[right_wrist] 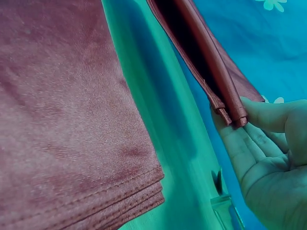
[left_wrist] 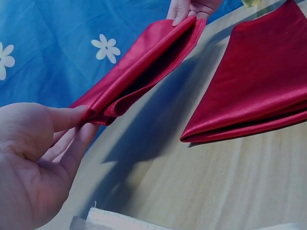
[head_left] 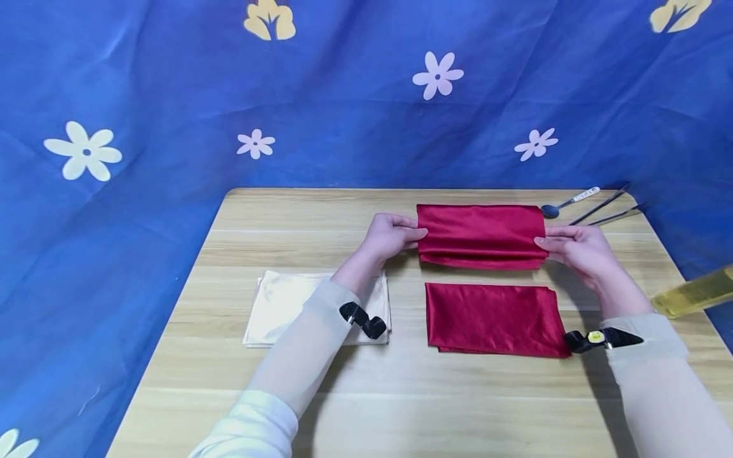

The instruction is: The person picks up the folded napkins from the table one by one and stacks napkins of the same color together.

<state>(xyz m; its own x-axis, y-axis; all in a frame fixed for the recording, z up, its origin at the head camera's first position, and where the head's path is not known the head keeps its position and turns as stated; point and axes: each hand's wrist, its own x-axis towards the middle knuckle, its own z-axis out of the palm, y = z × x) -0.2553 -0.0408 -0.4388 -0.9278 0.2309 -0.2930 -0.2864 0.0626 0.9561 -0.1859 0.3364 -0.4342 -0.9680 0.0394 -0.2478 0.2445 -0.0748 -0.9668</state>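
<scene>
A folded red satin cloth hangs between my two hands, raised above the far part of the table. My left hand pinches its left end between thumb and fingers. At the opposite end my right hand pinches the cloth the same way. In the left wrist view the held cloth shows its layers parted along the lower edge, with shadow beneath it. Nearer me lies a second folded red cloth, flat on the table. A folded white cloth lies to the left, partly hidden by my left forearm.
The wooden table meets a blue flowered curtain at the back. A spoon and two thin dark utensils lie at the far right. A yellow transparent object stands at the right edge.
</scene>
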